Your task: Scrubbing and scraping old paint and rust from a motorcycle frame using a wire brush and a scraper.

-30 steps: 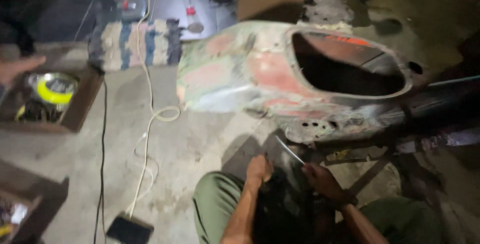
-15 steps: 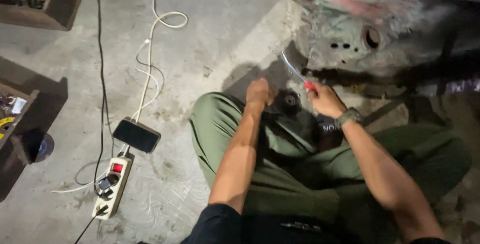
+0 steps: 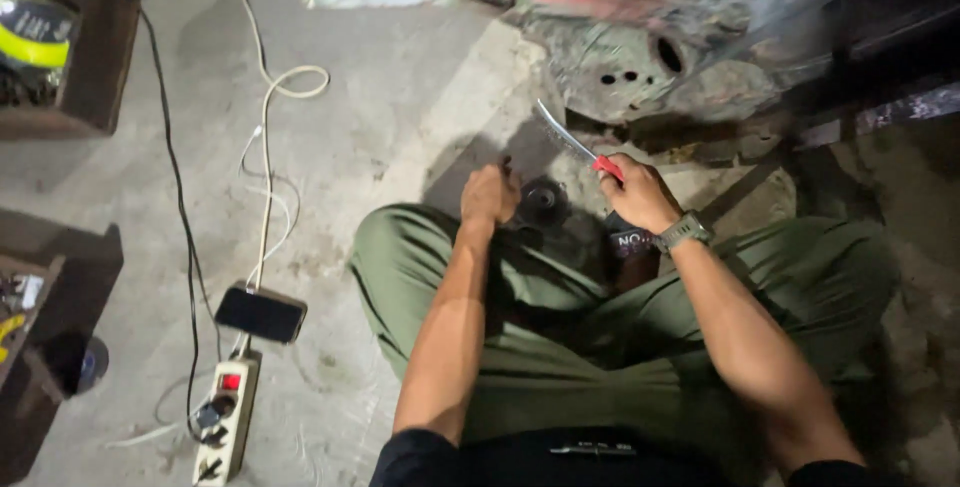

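I logged the scene with the dark round tool head (image 3: 543,199) as landmark. Far left of it, a wooden box (image 3: 95,57) sat on the concrete floor (image 3: 400,107). Nearer, still left, a phone (image 3: 261,314) lay beside a white power strip (image 3: 228,417), with a white cable (image 3: 268,127) looping away from them. Just left of the tool head, touching it, my left hand (image 3: 489,194) was curled shut in a fist; what it gripped I could not tell. Just right of the tool head, my right hand (image 3: 640,192) was closed around the red handle of a wire brush (image 3: 572,139), bristle end pointing up-left. Above the tool head stood a rusted, painted metal body panel (image 3: 640,57). Green trousers (image 3: 560,347) lay below it.
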